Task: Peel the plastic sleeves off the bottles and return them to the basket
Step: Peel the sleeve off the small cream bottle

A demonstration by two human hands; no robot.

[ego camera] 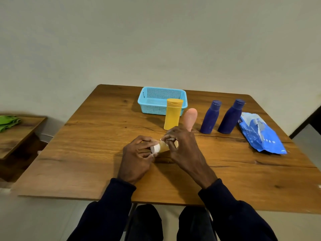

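Both my hands grip a small white-capped bottle (160, 147) lying sideways above the table (97, 136): left hand (137, 159) closed at its cap, right hand (184, 150) pinching its sleeve (167, 140). Blue basket (161, 100) sits well beyond.

A wooden bench (97, 140) with dark grain and rounded far corners carries everything. Beyond the fingers (166, 136), at the far edge, sits a light blue mesh basket (152, 103). Just in front of it, directly past the fingers, a yellow bottle (172, 114) stands upright, with a pale pink bottle (190, 118) just to its right. Further right of the fingers stand two dark blue bottles (210, 117) (230, 117) side by side, and beside them, nearest the right edge, lies a crumpled blue plastic packet (260, 134).
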